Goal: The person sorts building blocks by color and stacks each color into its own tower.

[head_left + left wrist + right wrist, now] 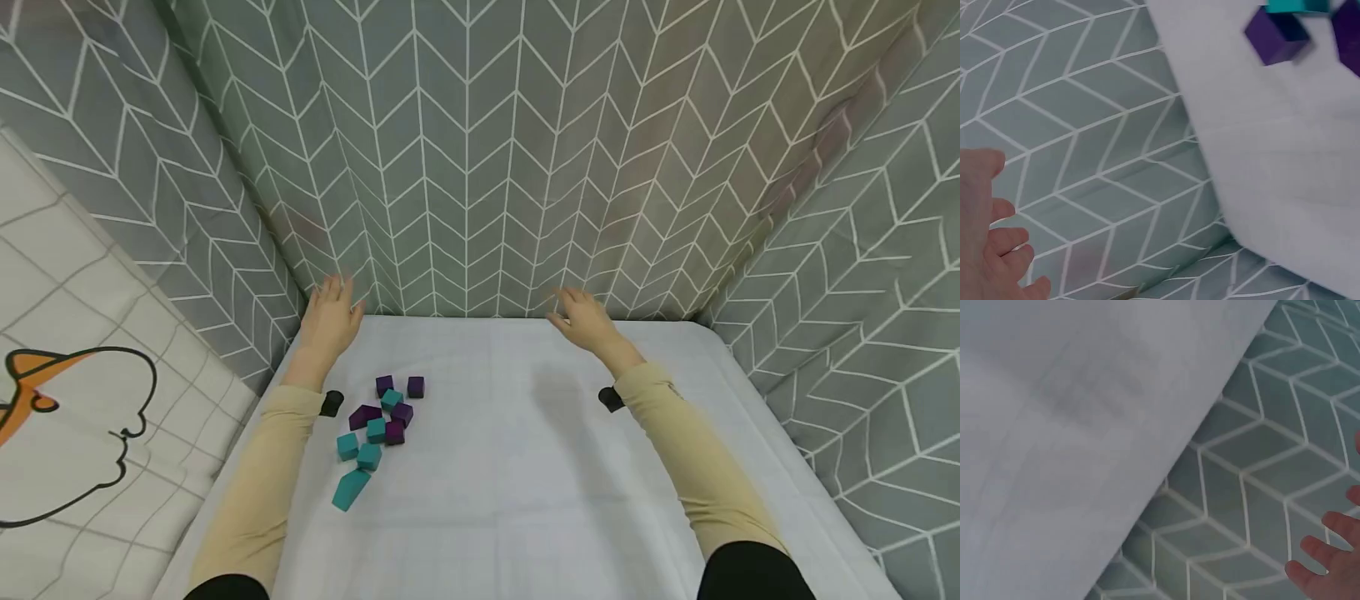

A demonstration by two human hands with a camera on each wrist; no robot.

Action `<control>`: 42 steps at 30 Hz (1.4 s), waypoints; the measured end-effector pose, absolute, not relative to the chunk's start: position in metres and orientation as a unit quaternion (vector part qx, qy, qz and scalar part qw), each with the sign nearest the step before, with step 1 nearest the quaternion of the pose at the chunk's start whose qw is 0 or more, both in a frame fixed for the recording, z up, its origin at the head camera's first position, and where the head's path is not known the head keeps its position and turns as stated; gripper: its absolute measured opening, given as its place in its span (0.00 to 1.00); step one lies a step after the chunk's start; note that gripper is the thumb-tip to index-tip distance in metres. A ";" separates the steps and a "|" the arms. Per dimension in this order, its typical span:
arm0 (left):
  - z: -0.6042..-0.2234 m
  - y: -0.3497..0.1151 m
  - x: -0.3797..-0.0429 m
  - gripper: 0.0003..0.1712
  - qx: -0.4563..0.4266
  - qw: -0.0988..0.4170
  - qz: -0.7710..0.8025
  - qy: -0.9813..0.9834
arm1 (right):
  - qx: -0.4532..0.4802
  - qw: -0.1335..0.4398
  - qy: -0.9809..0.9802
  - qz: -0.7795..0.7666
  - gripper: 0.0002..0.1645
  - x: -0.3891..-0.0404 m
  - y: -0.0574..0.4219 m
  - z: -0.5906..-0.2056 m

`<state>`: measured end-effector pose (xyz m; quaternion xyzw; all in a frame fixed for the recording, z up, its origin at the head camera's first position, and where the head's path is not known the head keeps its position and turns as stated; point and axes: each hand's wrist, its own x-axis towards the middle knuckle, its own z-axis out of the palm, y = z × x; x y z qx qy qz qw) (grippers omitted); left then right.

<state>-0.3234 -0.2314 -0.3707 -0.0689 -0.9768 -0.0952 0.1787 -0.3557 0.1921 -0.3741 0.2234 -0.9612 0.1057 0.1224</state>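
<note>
My left hand (330,321) reaches out over the far left part of the table, fingers relaxed and spread, holding nothing. Nearer to me than that hand lies a loose cluster of blocks, teal and dark purple. Among them are a purple cube (416,387), a purple angled block (365,417), a teal cube (347,447) and a long teal block (351,490) at the near end. A purple block (1276,36) also shows in the left wrist view. On the other side, my right hand (585,321) hovers by the far edge with loosely extended fingers and nothing in them.
A white cloth covers the table (495,467). Grey-green curtains (465,167) with white chevron lines hang behind it and along the sides. At the left is a white gridded cloth (75,450) with a cartoon outline. Dark wrist mounts (332,403) sit on both sleeves.
</note>
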 end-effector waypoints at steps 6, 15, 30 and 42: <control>-0.414 -0.232 -0.323 0.38 -0.083 0.165 -0.107 -0.977 | 0.269 0.115 -0.948 0.125 0.34 -0.362 0.135 -0.413; -0.490 -0.199 -0.324 0.33 -0.152 0.017 -0.242 -0.958 | 0.343 0.014 -0.928 0.147 0.40 -0.349 0.041 -0.485; -0.511 -0.181 -0.346 0.14 -0.231 0.016 -0.247 -0.941 | 0.384 0.023 -0.891 0.243 0.20 -0.357 -0.010 -0.524; -0.515 -0.183 -0.351 0.13 -0.235 0.024 -0.218 -0.947 | 0.371 0.011 -0.887 0.275 0.15 -0.363 -0.020 -0.528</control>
